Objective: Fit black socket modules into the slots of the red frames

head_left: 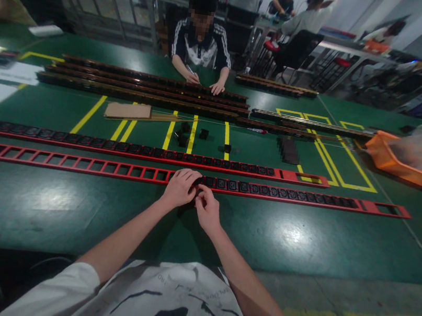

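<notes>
A long red strip lies across the green table in front of me. Its right part is filled with black sockets, while the left part shows open slots. My left hand rests over the strip's middle, its fingers closed round a small black piece, partly hidden. Close beside it on the right, my right hand has bent fingers at the near edge of the same piece. Just beyond lies a second red strip with a row of black sockets.
Loose black pieces, cardboard and dark long strips lie farther back. An orange bin with plastic bags stands at the right. Across the table a person holds a pen. More people sit behind.
</notes>
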Available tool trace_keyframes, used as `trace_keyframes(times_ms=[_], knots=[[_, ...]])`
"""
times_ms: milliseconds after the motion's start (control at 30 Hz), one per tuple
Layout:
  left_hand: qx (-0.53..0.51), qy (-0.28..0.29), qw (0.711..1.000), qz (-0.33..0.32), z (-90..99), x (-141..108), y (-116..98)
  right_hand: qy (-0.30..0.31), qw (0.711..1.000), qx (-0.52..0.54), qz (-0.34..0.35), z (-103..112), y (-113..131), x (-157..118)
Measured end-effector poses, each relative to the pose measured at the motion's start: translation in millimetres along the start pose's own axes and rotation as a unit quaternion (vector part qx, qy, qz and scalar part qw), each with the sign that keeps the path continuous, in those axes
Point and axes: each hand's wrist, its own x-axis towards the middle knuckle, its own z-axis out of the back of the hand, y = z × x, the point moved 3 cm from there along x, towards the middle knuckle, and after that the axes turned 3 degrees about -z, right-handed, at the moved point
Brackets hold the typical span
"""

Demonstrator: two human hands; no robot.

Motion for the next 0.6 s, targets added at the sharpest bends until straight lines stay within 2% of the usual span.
trace_keyframes(times_ms=[300, 467, 600], knots=[[-0.011, -0.011, 1.0, 0.002, -1.2, 2, 2, -0.008, 1.0, -0.021, 0.006, -4, -8, 1], [-0.043, 0.01, 0.999, 0.015, 2.0, 5, 4, -0.013, 0.999, -0.032, 0.007, -4, -7, 2], [-0.1, 0.047, 0.994, 0.008, 9.2, 15, 12, -0.016, 0.999, -0.029, -0.003, -4, -9, 1]])
